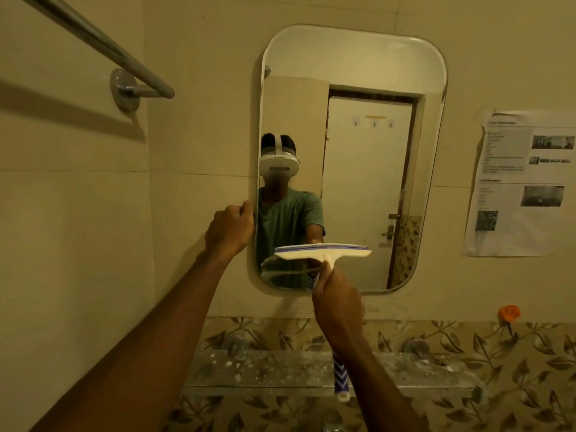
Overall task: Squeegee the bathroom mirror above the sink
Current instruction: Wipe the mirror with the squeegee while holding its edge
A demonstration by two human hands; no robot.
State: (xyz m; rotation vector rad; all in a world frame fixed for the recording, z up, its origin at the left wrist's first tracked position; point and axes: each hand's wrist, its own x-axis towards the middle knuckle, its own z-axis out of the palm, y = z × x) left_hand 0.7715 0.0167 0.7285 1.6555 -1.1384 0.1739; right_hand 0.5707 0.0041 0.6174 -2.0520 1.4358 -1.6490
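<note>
Clearly the two hands split the work between bracing and wiping. The left hand is curled around the left edge of the mirror, fingers wrapped on the rim about halfway down, which I judge is meant to steady the glass against the wall while pressure goes on it. The right hand is clenched around the handle of the squeegee, gripping just below the head, so the blue-patterned tail of the handle sticks out below the wrist. The white blade bar lies roughly level across the lower part of the glass, its rubber edge toward the surface; whether it actually touches I cannot tell. Low on the mirror like this, the stroke looks close to its bottom end. Below, a speckled shelf runs across the leaf-patterned tiles, where drips would likely land.
</note>
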